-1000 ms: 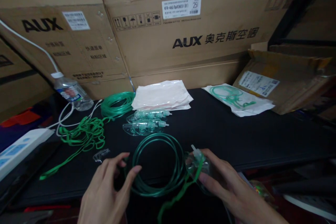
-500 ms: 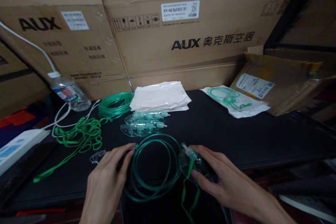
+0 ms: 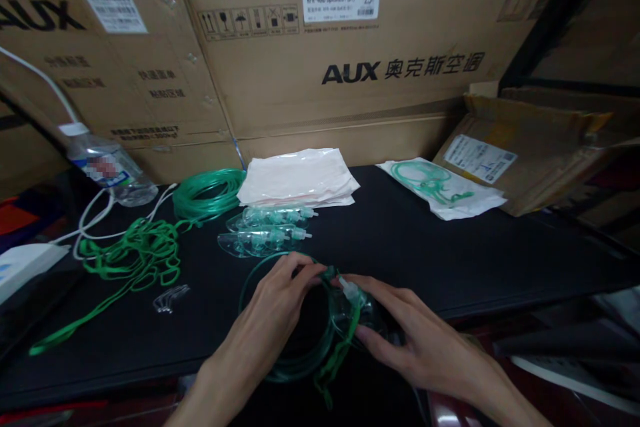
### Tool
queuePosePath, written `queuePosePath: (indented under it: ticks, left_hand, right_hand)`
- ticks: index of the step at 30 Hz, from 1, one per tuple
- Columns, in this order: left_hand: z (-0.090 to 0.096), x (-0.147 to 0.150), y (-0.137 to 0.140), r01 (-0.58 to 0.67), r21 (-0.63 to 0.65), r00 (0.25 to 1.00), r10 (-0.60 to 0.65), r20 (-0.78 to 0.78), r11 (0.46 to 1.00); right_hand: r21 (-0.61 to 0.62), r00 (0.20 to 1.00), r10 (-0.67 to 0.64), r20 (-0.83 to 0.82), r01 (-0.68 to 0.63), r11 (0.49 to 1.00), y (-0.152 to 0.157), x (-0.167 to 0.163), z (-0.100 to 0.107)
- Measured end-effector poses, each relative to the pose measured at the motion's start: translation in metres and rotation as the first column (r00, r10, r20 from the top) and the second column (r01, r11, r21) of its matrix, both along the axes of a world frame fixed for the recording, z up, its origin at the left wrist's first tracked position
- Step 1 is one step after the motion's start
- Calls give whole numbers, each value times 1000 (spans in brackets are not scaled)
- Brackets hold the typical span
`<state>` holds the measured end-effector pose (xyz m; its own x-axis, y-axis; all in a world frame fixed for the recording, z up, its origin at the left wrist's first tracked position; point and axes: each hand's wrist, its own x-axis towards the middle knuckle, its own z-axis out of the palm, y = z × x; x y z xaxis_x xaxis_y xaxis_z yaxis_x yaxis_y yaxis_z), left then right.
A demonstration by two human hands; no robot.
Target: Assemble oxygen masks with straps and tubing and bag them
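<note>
My right hand [image 3: 405, 323] is closed around a clear oxygen mask [image 3: 343, 317] with a pale connector [image 3: 350, 288] pointing up. A green elastic strap [image 3: 343, 347] dangles from the mask. Beside the connector, the fingers of my left hand [image 3: 275, 300] pinch the end of a green tube [image 3: 303, 368]. That tube lies in loops below and behind my left hand. Whether its end touches the mask is hard to see. Several more masks [image 3: 265, 237] sit in rows just behind my hands.
A green tubing coil [image 3: 210, 195], white packets [image 3: 300, 180] and a bagged tube set [image 3: 440, 187] line the back. At left are tangled green straps [image 3: 135, 250], small clear pieces [image 3: 170, 298], a plastic bottle [image 3: 113, 170] and a power strip [image 3: 30, 267]. Cardboard boxes [image 3: 380, 100] stand behind.
My left hand has moved right across the tube loops with the tube end, up to the mask. The right hand still holds the mask. The view has shifted slightly.
</note>
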<state>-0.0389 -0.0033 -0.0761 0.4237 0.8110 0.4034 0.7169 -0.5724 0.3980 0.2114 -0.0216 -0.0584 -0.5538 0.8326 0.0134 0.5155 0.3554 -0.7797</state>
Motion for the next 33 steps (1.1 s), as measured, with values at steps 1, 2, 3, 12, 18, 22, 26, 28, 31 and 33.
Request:
queuePosePath:
  ticks: [1,2,3,12,18,22,26,28,31,33]
  left_hand:
    - [-1,1,2,-3,-8,1000,3,1,1000]
    - [-1,1,4,-8,-6,1000,8,-1,1000]
    - [0,2,5,-12,-5,1000,12,-3,1000]
    - [8,-4,7,27,-133,987,-5,159,991]
    - [11,-6,6,27,-96,967,-2,254,995]
    - [13,-7,6,55,-68,955,-33,296,996]
    - [15,-6,5,85,-53,942,-62,331,995]
    - [15,-6,4,84,-41,941,-66,332,996]
    - [16,-7,3,79,-38,942,-63,330,996]
    - [16,-8,2,86,-41,940,-68,334,995]
  right_hand:
    - [-10,1000,-3,-7,3,1000,0,0,0]
    - [-15,1000,-2,-26,2,1000,1,0,1]
    - [-15,998,-3,-61,2,1000,2,1,2]
    - [-244,879,-254,-404,164,956,16,19,25]
    - [-316,964,-55,-259,-31,948,20,8,36]
    - [-241,983,-16,-184,-30,970,27,-1,41]
    - [-215,988,-5,-156,-29,976,30,-6,40]
    - [-234,988,3,-154,-39,971,30,-7,40]
    - [-300,987,11,-163,-60,952,32,-7,40]
    - [-397,977,-22,-213,-65,915,33,-6,42]
